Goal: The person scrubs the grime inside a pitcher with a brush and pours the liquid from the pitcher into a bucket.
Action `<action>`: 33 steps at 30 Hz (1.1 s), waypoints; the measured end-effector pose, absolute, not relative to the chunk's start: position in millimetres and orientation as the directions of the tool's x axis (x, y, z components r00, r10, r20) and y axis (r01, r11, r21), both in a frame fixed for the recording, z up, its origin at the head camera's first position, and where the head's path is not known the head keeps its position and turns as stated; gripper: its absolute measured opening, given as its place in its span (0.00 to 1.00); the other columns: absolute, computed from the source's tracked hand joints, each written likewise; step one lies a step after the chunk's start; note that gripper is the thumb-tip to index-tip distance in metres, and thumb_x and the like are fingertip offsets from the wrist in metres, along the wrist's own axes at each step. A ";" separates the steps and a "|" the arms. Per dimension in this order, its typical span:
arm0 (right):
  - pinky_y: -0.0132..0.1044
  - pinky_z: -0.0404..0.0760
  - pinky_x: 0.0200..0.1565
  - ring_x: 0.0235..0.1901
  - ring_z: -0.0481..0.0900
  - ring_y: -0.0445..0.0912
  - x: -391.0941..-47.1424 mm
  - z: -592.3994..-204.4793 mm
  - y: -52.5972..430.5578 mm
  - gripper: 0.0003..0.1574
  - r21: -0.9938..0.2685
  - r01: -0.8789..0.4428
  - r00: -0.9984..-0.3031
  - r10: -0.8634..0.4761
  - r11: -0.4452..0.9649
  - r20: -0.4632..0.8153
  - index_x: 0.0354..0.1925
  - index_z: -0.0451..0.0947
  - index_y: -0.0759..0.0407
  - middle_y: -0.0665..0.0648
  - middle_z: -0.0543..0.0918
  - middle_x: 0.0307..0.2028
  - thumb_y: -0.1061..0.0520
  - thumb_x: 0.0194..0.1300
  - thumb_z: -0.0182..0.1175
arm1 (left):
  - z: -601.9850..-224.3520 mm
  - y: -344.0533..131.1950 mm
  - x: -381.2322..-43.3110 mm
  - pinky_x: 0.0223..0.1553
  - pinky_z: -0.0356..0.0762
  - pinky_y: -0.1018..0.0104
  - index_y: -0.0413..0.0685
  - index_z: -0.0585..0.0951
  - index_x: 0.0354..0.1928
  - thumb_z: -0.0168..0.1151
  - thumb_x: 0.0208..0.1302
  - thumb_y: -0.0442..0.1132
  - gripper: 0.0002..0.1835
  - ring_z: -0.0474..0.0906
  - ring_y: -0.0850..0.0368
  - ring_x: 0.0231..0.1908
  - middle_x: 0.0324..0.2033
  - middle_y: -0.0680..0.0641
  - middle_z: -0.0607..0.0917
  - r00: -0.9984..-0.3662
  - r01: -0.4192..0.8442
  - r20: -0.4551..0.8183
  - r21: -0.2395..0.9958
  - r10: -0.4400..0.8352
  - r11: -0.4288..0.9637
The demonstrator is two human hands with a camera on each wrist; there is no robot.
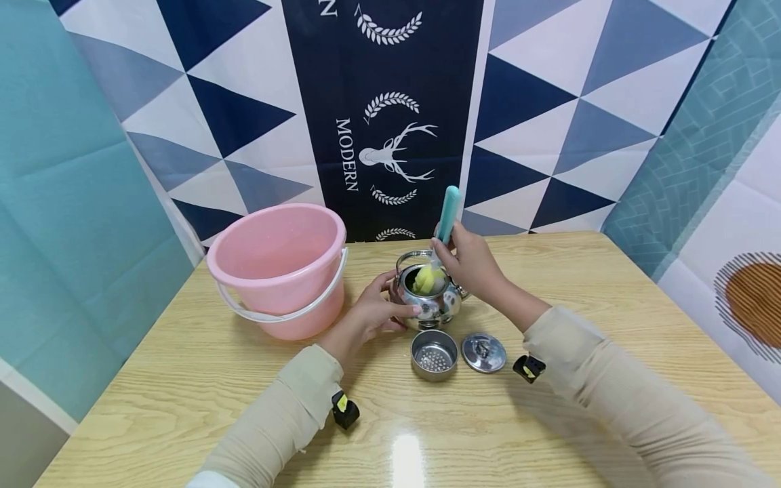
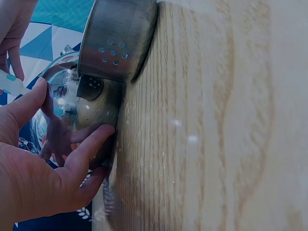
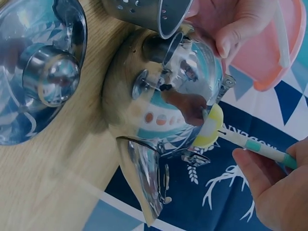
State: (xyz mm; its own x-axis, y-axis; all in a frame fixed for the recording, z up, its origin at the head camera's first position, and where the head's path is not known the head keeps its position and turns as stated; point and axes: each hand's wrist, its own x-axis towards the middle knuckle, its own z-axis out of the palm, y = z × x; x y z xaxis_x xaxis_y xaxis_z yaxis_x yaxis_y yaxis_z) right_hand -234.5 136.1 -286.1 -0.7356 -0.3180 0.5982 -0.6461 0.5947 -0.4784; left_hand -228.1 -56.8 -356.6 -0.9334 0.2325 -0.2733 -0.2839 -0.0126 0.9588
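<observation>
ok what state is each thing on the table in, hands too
metal teapot: upright, uncovered, handle raised
sponge brush: head in the teapot's mouth
perforated strainer: out of the teapot, upright, empty
teapot lid: off, knob up
pink bucket: upright, white handle lowered
left hand: holding the teapot's side
right hand: gripping the brush handle

Shiny steel teapot (image 1: 441, 310) upright, top open; teal-handled brush (image 1: 448, 218) slanting, yellow head (image 1: 427, 279) inside.

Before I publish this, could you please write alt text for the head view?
A person's right hand holds a sponge brush at the mouth of a metal teapot, held by the left hand. A strainer and lid lie in front on the table; a pink bucket stands at left.
</observation>
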 end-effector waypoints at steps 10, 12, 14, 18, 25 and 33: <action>0.42 0.80 0.28 0.29 0.80 0.51 -227.7 -280.6 136.2 0.10 -0.462 -0.630 -0.756 -0.357 0.624 0.549 0.48 0.69 0.67 0.60 0.81 0.30 0.61 0.74 0.53 | -357.1 -55.6 -227.8 0.35 0.86 0.50 0.61 0.63 0.72 0.73 0.50 0.23 0.49 0.79 0.45 0.41 0.67 0.40 0.61 -0.930 -0.298 -0.289 0.955 0.225 -0.002; 0.41 0.80 0.28 0.28 0.80 0.50 -225.7 -279.3 135.1 0.10 -0.466 -0.626 -0.760 -0.355 0.625 0.544 0.48 0.70 0.66 0.60 0.81 0.30 0.61 0.73 0.53 | -357.2 -55.3 -227.9 0.35 0.86 0.50 0.61 0.63 0.72 0.73 0.50 0.23 0.49 0.79 0.45 0.41 0.67 0.40 0.62 -0.930 -0.298 -0.289 0.955 0.225 -0.003; 0.40 0.79 0.26 0.26 0.78 0.49 -223.6 -278.3 133.8 0.09 -0.474 -0.624 -0.763 -0.352 0.622 0.542 0.48 0.70 0.66 0.59 0.81 0.29 0.61 0.73 0.53 | -357.2 -55.1 -228.0 0.35 0.86 0.51 0.62 0.64 0.72 0.73 0.50 0.23 0.49 0.79 0.45 0.42 0.67 0.40 0.62 -0.930 -0.299 -0.291 0.954 0.223 -0.002; 0.38 0.76 0.24 0.23 0.75 0.47 -220.7 -278.9 131.2 0.09 -0.486 -0.624 -0.763 -0.343 0.612 0.548 0.47 0.70 0.66 0.59 0.80 0.28 0.62 0.73 0.53 | -357.3 -54.8 -228.3 0.35 0.86 0.51 0.62 0.64 0.71 0.73 0.50 0.24 0.49 0.78 0.44 0.44 0.67 0.40 0.62 -0.930 -0.301 -0.295 0.953 0.219 0.003; 0.35 0.71 0.21 0.20 0.72 0.46 -221.0 -283.2 125.8 0.08 -0.515 -0.631 -0.751 -0.290 0.581 0.593 0.46 0.71 0.68 0.59 0.79 0.26 0.64 0.70 0.54 | -357.6 -54.2 -228.5 0.35 0.86 0.51 0.61 0.63 0.72 0.73 0.51 0.24 0.49 0.78 0.44 0.46 0.67 0.41 0.62 -0.931 -0.299 -0.293 0.954 0.219 0.009; 0.34 0.75 0.24 0.25 0.77 0.49 -223.7 -288.9 118.4 0.10 -0.593 -0.606 -0.774 -0.221 0.530 0.593 0.48 0.71 0.68 0.62 0.82 0.30 0.64 0.71 0.54 | -358.1 -54.0 -228.6 0.36 0.86 0.50 0.62 0.63 0.72 0.73 0.51 0.25 0.48 0.78 0.45 0.45 0.67 0.41 0.62 -0.930 -0.302 -0.298 0.953 0.216 0.016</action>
State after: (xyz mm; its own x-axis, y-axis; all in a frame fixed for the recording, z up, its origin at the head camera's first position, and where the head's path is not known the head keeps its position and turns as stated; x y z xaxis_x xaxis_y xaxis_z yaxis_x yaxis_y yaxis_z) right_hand -223.7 118.4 -288.9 -0.7742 -0.2205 0.5933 -0.6057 0.5301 -0.5933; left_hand -228.6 -54.0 -358.1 -0.9298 0.2155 -0.2983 -0.3020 0.0164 0.9532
